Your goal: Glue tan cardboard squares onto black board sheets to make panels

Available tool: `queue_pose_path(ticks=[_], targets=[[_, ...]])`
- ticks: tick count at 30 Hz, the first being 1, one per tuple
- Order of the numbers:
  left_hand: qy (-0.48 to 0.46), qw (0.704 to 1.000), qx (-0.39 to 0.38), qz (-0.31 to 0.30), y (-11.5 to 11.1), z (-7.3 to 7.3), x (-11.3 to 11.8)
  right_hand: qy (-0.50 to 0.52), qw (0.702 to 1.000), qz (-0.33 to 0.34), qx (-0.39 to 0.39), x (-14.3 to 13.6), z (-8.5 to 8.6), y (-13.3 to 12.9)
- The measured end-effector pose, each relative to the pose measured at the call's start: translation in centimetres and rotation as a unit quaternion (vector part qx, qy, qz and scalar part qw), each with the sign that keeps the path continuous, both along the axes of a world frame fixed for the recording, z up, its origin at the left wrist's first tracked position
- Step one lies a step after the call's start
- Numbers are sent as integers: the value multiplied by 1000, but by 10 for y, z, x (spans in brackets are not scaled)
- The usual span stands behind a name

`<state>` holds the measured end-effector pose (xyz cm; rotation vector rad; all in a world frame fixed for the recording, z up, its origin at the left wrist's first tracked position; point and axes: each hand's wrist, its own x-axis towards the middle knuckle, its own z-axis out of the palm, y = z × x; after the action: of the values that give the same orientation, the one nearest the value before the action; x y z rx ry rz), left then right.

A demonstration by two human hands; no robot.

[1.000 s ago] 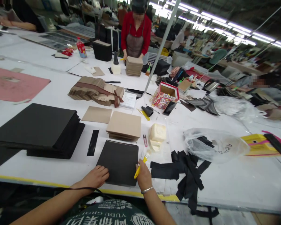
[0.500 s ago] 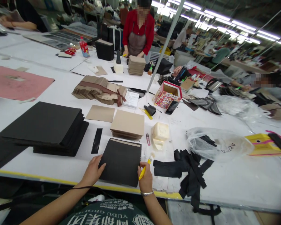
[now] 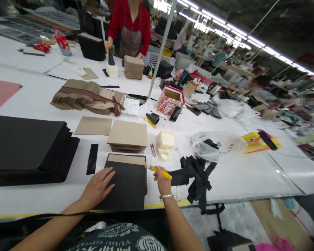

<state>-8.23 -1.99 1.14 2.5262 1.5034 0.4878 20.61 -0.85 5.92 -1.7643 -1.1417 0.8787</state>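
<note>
My left hand [image 3: 97, 187] lies flat on the left part of a black sheet [image 3: 128, 190], fingers stretched out. Under that sheet's far edge a strip of tan board [image 3: 127, 159] shows, with black along its border. My right hand [image 3: 162, 184] grips a yellow-handled brush [image 3: 161, 172]. Its pale bristles point left, at the right end of the tan strip; I cannot tell whether they touch it. Just beyond lie a stack of tan boards [image 3: 128, 134], pink-handled thread snips [image 3: 152, 150] and a cream-coloured tub [image 3: 165, 140].
A tall stack of black sheets [image 3: 23, 146] stands at left, beside a narrow black strip [image 3: 91, 159]. Black strips [image 3: 196, 174] lie in a heap at right, near a clear plastic bag [image 3: 211, 146]. Across the table a person in red [image 3: 133, 28] works by a metal pole [image 3: 162, 48].
My view has swung to the right. My right hand has left the sheet's edge and turned the brush toward the tan strip. The black sheet sits nearer me, baring more tan board.
</note>
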Motion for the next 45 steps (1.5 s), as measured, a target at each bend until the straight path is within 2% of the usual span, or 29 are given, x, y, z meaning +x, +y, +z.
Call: queue_pose_path(ticks=[2, 6, 9, 12, 15, 18, 22, 25, 28, 31, 33, 34, 36, 38, 41, 45], targets=[[41, 997, -26, -60, 9, 3, 16, 57, 998, 26, -15, -21, 1, 27], [106, 988, -106, -36, 15, 2, 37, 93, 991, 95, -14, -88, -16, 71], [117, 984, -130, -29, 10, -1, 38, 98, 986, 137, -12, -130, -34, 88], [113, 984, -134, -28, 5, -3, 35, 66, 984, 165, -26, -144, -50, 93], [107, 985, -132, -31, 4, -5, 33, 24, 985, 164, -45, -126, -59, 91], [108, 985, -133, -31, 5, -5, 33, -28, 990, 135, -40, -86, -61, 83], [116, 984, -130, -29, 3, -5, 34, -96, 989, 107, -20, -27, -53, 70], [122, 984, -127, -31, 1, -5, 35, -116, 988, 96, -14, 1, -41, 61], [129, 983, -124, -32, 1, -6, 37, -134, 986, 97, 19, 1, -28, 54], [138, 982, -122, -32, 2, -7, 39, -122, 974, 177, 77, -29, -20, 53], [148, 981, -125, -31, 2, -7, 40, -94, 959, 258, 70, -59, -20, 57], [153, 980, -127, -32, 2, -7, 41, -85, 955, 276, 63, -74, -21, 59], [161, 978, -129, -36, 1, -6, 42, -74, 953, 288, 51, -97, -25, 66], [163, 978, -125, -42, 0, -6, 42, -70, 956, 282, 43, -103, -30, 71], [160, 980, -114, -44, 1, -9, 41, -73, 962, 262, 26, -77, -37, 71], [157, 980, -114, -49, 5, -17, 39, -80, 979, 190, -2, -5, -38, 52]])
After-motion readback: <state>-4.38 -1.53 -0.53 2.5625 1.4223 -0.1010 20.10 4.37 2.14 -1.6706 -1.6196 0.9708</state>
